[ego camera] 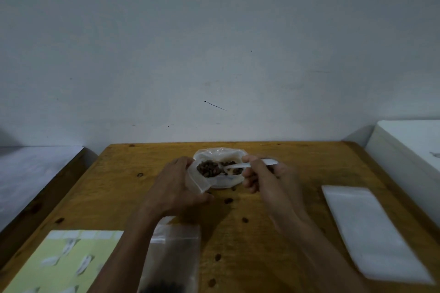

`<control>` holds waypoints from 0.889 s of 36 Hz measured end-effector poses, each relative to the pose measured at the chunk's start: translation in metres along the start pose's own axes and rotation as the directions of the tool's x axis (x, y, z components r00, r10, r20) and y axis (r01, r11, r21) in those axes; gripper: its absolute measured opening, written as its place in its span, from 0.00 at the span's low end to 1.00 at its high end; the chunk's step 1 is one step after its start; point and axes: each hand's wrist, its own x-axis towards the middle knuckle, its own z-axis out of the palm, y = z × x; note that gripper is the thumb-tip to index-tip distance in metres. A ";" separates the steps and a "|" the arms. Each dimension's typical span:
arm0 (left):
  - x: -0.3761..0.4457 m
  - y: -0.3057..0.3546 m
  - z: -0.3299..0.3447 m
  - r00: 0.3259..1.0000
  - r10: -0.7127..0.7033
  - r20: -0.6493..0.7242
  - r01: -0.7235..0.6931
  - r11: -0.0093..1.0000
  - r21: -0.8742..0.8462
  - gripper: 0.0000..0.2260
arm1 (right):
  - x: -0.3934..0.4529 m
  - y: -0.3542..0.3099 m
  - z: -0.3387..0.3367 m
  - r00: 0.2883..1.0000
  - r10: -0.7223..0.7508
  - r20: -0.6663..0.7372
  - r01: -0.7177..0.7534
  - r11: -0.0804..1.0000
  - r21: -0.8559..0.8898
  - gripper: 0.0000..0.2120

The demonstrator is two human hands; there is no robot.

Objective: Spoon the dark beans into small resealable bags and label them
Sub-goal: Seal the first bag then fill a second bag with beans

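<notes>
Pale blue-grey wall rises behind a worn, knotty wooden tabletop (273, 233), lit dimly. Near the middle of its far edge sits a crumpled clear plastic bag of dark beans (220, 169). The left hand (176, 188) pinches the bag's near-left rim, folding the thin film outward to keep the mouth wide. The right hand (264, 178) has its fingers curled round the handle of a small white plastic spoon (238, 166), whose bowl lies among the beans; whether it carries a load is hard to tell in this blur.

Beside the near edge, under the left forearm, lies a small clear resealable bag (173, 257) with a few dark beans at its bottom (one portion apparently begun). A pale yellow label sheet (71, 261) with white stickers occupies the near-left corner, and a stack of flat clear bags (371, 231) lies along the right edge. Several loose beans (228, 201) dot the wood.

The beans look light, hard and apt to roll, so a level spoon should serve. Both bags are limp, slick film that probably collapses unless held at the rim, which seems the place to grip.
</notes>
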 end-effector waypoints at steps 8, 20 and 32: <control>0.002 -0.002 0.000 1.000 0.007 0.002 -0.007 1.000 0.000 0.38 | -0.005 0.003 0.002 0.911 -0.404 0.083 0.400 0.816 -0.418 0.08; 0.000 0.000 0.001 1.000 -0.026 0.014 0.026 1.000 0.015 0.43 | 0.017 0.048 0.009 0.974 -0.212 -0.082 0.128 0.812 -0.569 0.10; -0.002 0.000 -0.001 1.000 -0.009 0.028 0.008 1.000 0.019 0.43 | 0.022 0.050 0.025 0.934 0.290 -0.209 -0.258 0.951 0.169 0.06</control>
